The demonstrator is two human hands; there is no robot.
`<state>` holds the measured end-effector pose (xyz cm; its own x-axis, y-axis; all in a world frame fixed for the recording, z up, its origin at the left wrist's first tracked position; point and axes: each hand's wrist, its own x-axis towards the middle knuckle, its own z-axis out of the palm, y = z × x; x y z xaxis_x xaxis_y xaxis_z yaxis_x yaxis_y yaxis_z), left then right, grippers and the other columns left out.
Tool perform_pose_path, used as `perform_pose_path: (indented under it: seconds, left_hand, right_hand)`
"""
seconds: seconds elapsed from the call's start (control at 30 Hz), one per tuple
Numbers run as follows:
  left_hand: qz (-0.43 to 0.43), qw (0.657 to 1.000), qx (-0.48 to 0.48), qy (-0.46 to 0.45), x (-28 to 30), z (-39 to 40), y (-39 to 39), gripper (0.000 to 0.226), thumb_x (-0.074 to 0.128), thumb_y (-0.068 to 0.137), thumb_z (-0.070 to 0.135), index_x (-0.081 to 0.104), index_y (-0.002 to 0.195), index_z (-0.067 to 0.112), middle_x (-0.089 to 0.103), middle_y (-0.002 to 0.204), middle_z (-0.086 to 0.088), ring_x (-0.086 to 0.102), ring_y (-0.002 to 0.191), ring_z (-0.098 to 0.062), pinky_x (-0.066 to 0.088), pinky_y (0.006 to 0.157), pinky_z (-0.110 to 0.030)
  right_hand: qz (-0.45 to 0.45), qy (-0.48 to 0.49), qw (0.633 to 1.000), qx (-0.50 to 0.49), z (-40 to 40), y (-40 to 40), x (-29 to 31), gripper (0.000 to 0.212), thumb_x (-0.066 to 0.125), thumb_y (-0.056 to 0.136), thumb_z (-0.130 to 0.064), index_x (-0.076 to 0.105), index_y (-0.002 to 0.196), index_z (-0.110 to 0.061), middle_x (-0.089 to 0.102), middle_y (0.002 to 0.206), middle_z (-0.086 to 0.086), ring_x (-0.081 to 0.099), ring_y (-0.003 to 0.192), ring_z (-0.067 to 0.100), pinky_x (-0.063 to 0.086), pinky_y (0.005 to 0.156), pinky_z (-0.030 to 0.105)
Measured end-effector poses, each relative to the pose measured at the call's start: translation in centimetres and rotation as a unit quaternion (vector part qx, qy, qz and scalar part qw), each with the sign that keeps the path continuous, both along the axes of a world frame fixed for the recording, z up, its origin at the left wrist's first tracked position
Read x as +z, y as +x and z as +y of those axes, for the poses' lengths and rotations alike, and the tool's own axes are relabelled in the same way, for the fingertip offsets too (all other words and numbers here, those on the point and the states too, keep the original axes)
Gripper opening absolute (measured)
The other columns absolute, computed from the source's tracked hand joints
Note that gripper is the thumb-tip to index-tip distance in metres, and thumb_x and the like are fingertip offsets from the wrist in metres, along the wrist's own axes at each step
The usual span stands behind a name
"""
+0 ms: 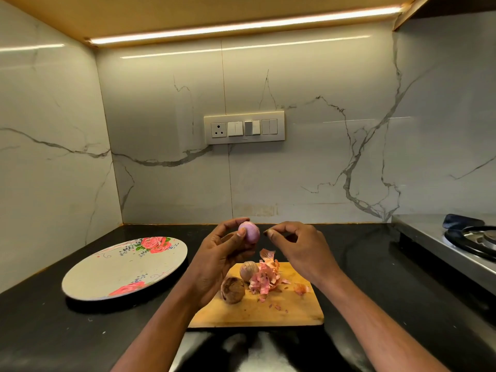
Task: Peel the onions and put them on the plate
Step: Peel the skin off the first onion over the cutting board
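The left hand (222, 253) grips a peeled purple round onion (249, 231) above the wooden cutting board (268, 312) at the black desk's (375, 264) near edge; the right hand (298, 245) seems to pinch a skin scrap. The floral round plate (112, 275) lies left.

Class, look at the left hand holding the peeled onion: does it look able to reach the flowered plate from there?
Probably yes. The left hand grips the peeled onion above the cutting board, and the plate lies on that same side on the counter, with nothing standing between them.
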<state>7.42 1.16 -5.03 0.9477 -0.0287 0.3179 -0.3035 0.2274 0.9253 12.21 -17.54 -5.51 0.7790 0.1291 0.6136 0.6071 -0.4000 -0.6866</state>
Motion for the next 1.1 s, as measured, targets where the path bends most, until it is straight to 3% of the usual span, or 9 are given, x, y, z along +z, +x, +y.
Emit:
perform_pose_path:
  seconds: [0.1, 0.27, 0.53, 0.73, 1.1]
  left_hand:
    - [-0.004, 1.0, 0.023, 0.018, 0.0, 0.0, 0.1, 0.04, 0.063, 0.082, 0.029, 0.065, 0.121, 0.022, 0.071, 0.118, -0.006, 0.067, 0.112, -0.025, 0.056, 0.089, -0.033]
    - [-0.003, 1.0, 0.021, 0.015, -0.1, 0.0, 0.3, 0.038, 0.064, 0.083, 0.024, 0.065, 0.12, 0.019, 0.071, 0.118, -0.007, 0.069, 0.111, -0.024, 0.057, 0.086, -0.028]
    - [-0.003, 1.0, 0.01, 0.029, -0.2, 0.2, 0.3, 0.042, 0.064, 0.084, 0.022, 0.064, 0.126, 0.019, 0.071, 0.122, -0.003, 0.068, 0.114, -0.02, 0.057, 0.088, -0.028]
    - [0.002, 1.0, -0.018, 0.013, -0.1, 0.1, 0.1, 0.039, 0.06, 0.087, 0.016, 0.064, 0.126, 0.016, 0.072, 0.119, -0.003, 0.069, 0.112, -0.019, 0.058, 0.085, -0.026]
    - [0.02, 0.999, -0.009, -0.041, 0.1, 0.1, 0.1, 0.03, 0.051, 0.098, 0.009, 0.064, 0.124, 0.014, 0.073, 0.116, -0.008, 0.07, 0.111, -0.024, 0.06, 0.085, -0.03]
  right_hand:
    - [-0.017, 0.001, 1.0, 0.025, 0.5, -0.5, 0.2, 0.018, 0.067, 0.095, -0.034, 0.075, 0.109, -0.026, 0.071, 0.1, -0.013, 0.065, 0.091, 0.0, 0.049, 0.072, 0.006]
    - [-0.041, 0.029, 0.997, 0.063, 0.7, -1.0, 0.6, 0.02, 0.069, 0.091, -0.038, 0.076, 0.106, -0.027, 0.074, 0.094, -0.017, 0.068, 0.091, 0.001, 0.058, 0.078, 0.02]
    - [-0.116, 0.01, 0.993, 0.027, 1.1, -1.0, 0.2, 0.019, 0.076, 0.087, -0.032, 0.08, 0.102, -0.021, 0.076, 0.091, -0.014, 0.069, 0.086, -0.002, 0.057, 0.074, 0.016]
    - [-0.105, 0.021, 0.994, 0.023, 0.9, -0.8, 0.1, 0.012, 0.075, 0.088, -0.026, 0.078, 0.098, -0.02, 0.075, 0.086, -0.011, 0.07, 0.083, -0.001, 0.059, 0.073, 0.02]
    - [-0.071, 0.039, 0.995, 0.065, 1.0, -1.3, 0.5, 0.024, 0.075, 0.087, -0.032, 0.075, 0.11, -0.027, 0.075, 0.098, -0.017, 0.069, 0.092, -0.005, 0.057, 0.08, 0.016]
